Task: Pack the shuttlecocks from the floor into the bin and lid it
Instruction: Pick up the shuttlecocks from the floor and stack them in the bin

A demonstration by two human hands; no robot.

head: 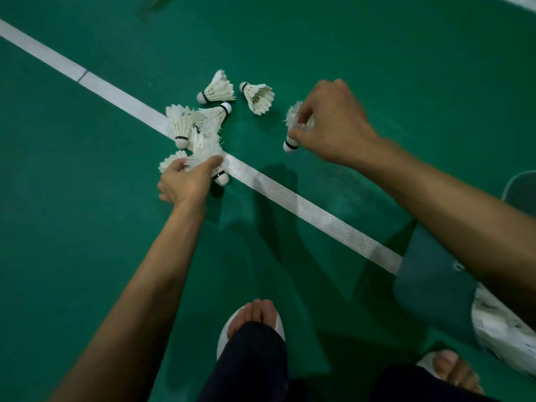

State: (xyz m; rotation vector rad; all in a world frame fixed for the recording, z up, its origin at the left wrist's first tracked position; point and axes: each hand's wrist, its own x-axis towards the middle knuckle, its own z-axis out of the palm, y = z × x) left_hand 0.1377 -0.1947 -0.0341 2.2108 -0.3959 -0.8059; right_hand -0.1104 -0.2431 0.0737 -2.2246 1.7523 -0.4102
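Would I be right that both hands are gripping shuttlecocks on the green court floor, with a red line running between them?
Not quite: the head view shows the line is white, not red. The left hand and right hand do each grip a shuttlecock on the green floor.

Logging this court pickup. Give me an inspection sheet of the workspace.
Surface: green court floor crossed by a white line.
Job's things: four loose white feathered shuttlecocks on the floor; grey-green bin, unlidded, holding shuttlecocks; a lid-like grey-green shape at the right edge.
Clutter: nothing seen.
Grippers: left hand grasps shuttlecocks; right hand pinches one.
Cables: nothing seen.
Surroundings: feet in white slippers.
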